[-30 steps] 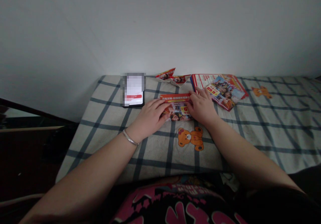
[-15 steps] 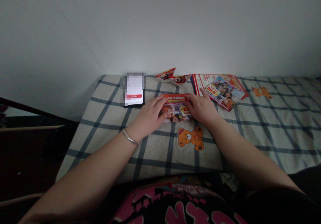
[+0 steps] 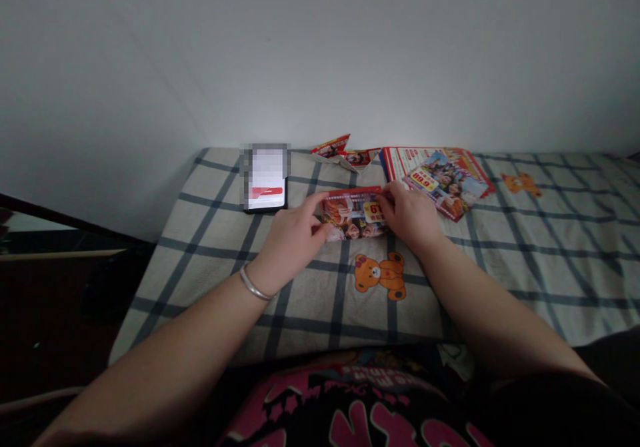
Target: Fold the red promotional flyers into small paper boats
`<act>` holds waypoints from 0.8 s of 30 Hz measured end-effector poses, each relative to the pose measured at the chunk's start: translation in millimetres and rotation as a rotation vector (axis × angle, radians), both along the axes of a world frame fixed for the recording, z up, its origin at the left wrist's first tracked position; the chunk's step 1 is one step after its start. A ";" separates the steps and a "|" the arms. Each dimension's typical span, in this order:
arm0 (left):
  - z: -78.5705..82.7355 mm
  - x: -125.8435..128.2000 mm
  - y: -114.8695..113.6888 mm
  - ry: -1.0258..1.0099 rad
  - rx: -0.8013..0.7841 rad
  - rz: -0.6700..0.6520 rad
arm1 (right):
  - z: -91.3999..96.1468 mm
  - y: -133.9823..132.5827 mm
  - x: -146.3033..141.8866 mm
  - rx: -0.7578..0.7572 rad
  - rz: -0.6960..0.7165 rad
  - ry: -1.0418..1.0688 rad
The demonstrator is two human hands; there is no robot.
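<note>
A printed flyer (image 3: 353,215), red along its far edge with a yellow price label, lies between my hands and looks folded over. My left hand (image 3: 297,233), with a silver bangle at the wrist, grips its left end, thumb at the near side and fingers at the far side. Fingers of my right hand (image 3: 410,217) pinch the far right corner, covering part of the label. Beyond it stand small folded paper pieces (image 3: 357,159) in red and white. Right of them, a loose flyer (image 3: 450,187) lies at an angle on a stack of flyers (image 3: 400,160).
A phone (image 3: 267,180) with a lit, partly blurred screen lies at the far left. The checked cloth (image 3: 310,307) has bear prints and covers the surface up to a pale wall (image 3: 320,53). At left, the surface's edge drops to a dark area.
The flyer's red far strip has narrowed as that edge turns over. My right fingers have drawn together at its far corner, and my left hand has shifted slightly left and nearer.
</note>
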State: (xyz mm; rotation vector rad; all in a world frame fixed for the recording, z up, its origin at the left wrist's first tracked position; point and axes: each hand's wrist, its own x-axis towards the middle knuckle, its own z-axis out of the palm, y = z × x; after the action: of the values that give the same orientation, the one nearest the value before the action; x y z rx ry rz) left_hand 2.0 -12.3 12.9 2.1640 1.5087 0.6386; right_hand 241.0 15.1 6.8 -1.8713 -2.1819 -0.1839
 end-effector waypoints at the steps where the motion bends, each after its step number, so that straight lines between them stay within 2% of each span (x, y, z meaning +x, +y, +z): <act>1: 0.5 -0.4 -0.1 0.000 -0.014 -0.001 | 0.9 -1.3 0.0 0.000 -0.004 0.000; 9: 6.7 -11.2 5.1 -0.090 -0.201 0.021 | 5.2 -12.2 2.6 -0.081 -0.018 0.112; 15: 13.6 -13.8 6.5 0.011 -0.232 0.028 | 3.9 -10.8 -0.7 -0.140 0.011 0.095; 20: 10.6 -14.0 7.3 0.122 -0.250 0.008 | -3.4 -2.7 -1.0 -0.042 0.173 0.054; 24: 9.1 -18.1 9.5 0.073 -0.283 -0.031 | -9.4 1.8 -0.8 -0.022 0.235 0.064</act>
State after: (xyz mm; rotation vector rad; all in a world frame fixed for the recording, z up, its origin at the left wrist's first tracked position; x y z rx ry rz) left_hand -16.1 -2.8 22.1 2.0084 1.4980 0.3160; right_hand 240.1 16.8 -2.6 -1.5899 -2.3441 -0.0537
